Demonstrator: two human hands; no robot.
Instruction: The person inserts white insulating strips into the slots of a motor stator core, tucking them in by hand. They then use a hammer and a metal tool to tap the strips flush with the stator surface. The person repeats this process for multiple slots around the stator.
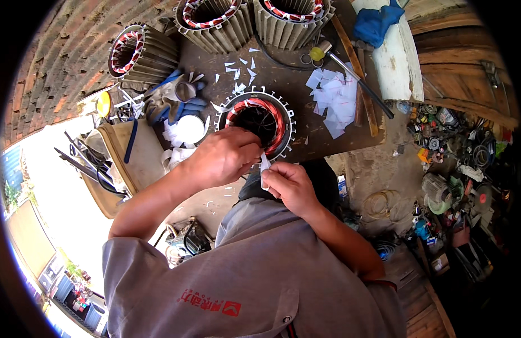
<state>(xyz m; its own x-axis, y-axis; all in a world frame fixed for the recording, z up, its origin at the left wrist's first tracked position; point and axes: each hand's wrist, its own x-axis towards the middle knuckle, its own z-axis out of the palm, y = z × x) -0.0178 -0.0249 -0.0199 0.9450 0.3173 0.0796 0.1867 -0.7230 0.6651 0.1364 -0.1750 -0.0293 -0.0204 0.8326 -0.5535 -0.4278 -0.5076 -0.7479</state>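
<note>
A motor stator [287, 107] with red copper windings [276, 119] stands at the table's near edge, its open end facing up and white tabs around its rim. My left hand [229, 156] is closed at the near left side of the windings, its fingertips partly hidden. My right hand [288, 183] lies just outside the near rim. Between its thumb and fingers it pinches a white strip of tape or paper [264, 164], which runs up toward the windings and my left fingertips. Whether my left fingers grip the strip too, I cannot make out.
Three finned motor housings [215, 34] with red windings stand at the back. White paper sheets [335, 93] and a hammer [359, 81] lie right. Small white slips [237, 73] are scattered behind the stator; gloves [173, 97] and a white tape roll [188, 129] sit left.
</note>
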